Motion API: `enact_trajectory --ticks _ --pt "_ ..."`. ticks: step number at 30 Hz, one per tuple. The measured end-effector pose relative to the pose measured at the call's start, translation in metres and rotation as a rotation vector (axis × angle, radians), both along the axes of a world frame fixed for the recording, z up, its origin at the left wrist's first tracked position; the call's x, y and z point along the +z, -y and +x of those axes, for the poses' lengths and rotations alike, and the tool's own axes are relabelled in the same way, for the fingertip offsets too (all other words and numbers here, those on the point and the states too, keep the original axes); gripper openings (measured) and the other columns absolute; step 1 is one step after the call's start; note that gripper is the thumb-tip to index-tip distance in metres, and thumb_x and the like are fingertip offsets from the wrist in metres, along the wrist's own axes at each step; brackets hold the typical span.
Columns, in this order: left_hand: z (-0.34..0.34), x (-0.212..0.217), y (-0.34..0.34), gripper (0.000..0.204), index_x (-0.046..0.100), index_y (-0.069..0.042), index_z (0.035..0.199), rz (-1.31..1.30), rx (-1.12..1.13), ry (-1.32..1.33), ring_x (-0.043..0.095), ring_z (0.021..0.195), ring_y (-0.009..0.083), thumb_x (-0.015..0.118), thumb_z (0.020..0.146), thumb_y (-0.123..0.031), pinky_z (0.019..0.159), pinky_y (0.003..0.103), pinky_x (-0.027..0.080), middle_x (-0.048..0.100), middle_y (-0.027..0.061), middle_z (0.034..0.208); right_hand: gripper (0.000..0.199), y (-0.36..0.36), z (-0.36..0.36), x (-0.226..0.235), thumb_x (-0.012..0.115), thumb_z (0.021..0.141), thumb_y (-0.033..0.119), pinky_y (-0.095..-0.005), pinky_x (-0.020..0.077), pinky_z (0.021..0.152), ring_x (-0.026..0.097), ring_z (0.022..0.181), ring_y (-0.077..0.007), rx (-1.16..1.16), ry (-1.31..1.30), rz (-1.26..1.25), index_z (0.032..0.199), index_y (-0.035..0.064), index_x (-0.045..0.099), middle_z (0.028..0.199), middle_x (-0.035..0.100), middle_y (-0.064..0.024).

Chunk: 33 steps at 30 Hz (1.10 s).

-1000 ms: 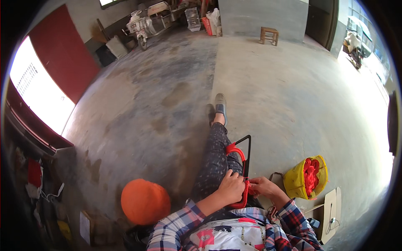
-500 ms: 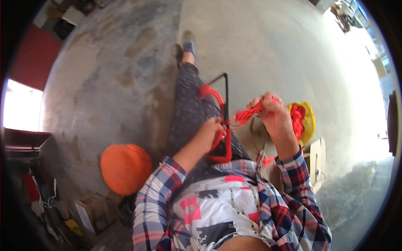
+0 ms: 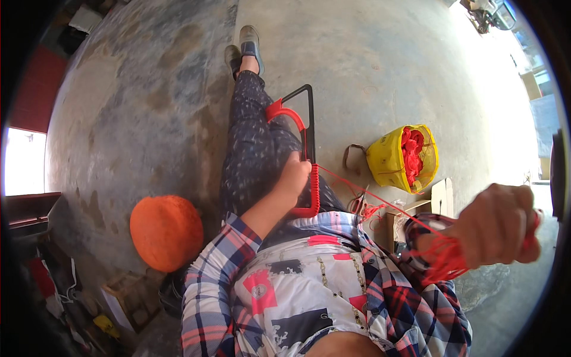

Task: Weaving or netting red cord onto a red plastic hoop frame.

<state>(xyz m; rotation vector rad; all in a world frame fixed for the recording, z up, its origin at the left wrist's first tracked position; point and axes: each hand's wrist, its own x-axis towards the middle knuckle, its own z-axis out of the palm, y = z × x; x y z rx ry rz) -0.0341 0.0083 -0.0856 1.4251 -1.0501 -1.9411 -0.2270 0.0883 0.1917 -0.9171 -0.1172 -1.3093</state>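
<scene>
My left hand is closed round a black frame that lies over my lap. Tight turns of red cord cover the frame's near part, and a curved red piece joins its far end. Out to the right, my right hand makes a fist round a bundle of red cord, whose loops hang below the fingers. A taut red strand runs between the frame and this bundle. My left fingertips are partly hidden behind the hand.
A yellow bucket with red cord inside stands right of my legs. Near it are scissors, red scraps and a wooden box. An orange round seat is at my left, with an open wooden crate nearby.
My right hand has swung far right and nearer with the cord bundle, drawing the strand out straight. My left hand still grips the frame.
</scene>
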Motion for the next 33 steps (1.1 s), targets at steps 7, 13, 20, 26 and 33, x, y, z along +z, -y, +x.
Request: enact_trajectory --ticks 7,13,20,26,33 --pt "0.016 0.048 0.000 0.032 0.058 -0.007 0.104 -0.975 -0.332 0.427 0.056 0.091 0.0236 0.060 0.072 -0.003 0.089 0.039 0.038 0.062 0.0033 0.087 0.019 0.014 0.003 -0.089 0.056 0.080 0.001 -0.0225 0.0350 0.055 0.046 0.065 -0.0105 -0.484 -0.593 0.332 0.096 0.0041 0.047 0.081 0.053 -0.0035" --pt "0.042 -0.007 0.031 0.010 0.058 0.000 0.084 -0.621 -0.004 0.274 0.053 0.062 0.0066 0.061 0.089 -0.009 0.056 0.023 0.042 0.060 0.0016 0.067 0.010 0.032 0.005 -0.216 0.066 0.082 0.002 -0.0260 0.0470 0.069 0.058 0.076 -0.0108 -0.200 -1.470 -0.023 0.091 0.0014 0.065 0.088 0.064 -0.0062" --pt "0.035 -0.010 0.010 0.042 0.064 0.002 0.078 -0.571 -0.306 0.551 0.059 0.061 0.0154 0.055 0.093 -0.037 0.056 0.033 0.044 0.064 0.0118 0.069 0.017 0.061 0.049 -0.275 0.066 0.081 0.004 -0.0330 0.0501 0.068 0.061 0.075 -0.0167 -0.414 -1.364 0.418 0.095 -0.0016 0.059 0.080 0.065 -0.0092" --pt "0.035 0.023 0.029 0.023 0.055 -0.002 0.072 -0.578 0.054 0.245 0.038 0.060 0.0032 0.057 0.093 -0.012 0.051 0.024 0.036 0.044 -0.0044 0.061 0.027 0.063 0.037 -0.275 0.069 0.081 0.006 -0.0289 0.0509 0.072 0.062 0.079 -0.0154 -0.155 -0.758 0.721 0.103 -0.0017 0.056 0.084 0.063 -0.0062" --pt "0.013 0.065 0.028 0.024 0.051 -0.008 0.073 -0.282 -0.039 -0.157 0.037 0.058 0.0016 0.058 0.093 -0.018 0.048 0.019 0.030 0.046 -0.0043 0.065 0.026 0.065 0.041 -0.218 0.056 0.094 0.018 -0.0325 0.0494 0.083 0.062 0.087 -0.0184 -0.555 -0.809 0.484 0.115 0.0030 0.059 0.097 0.064 -0.0055"
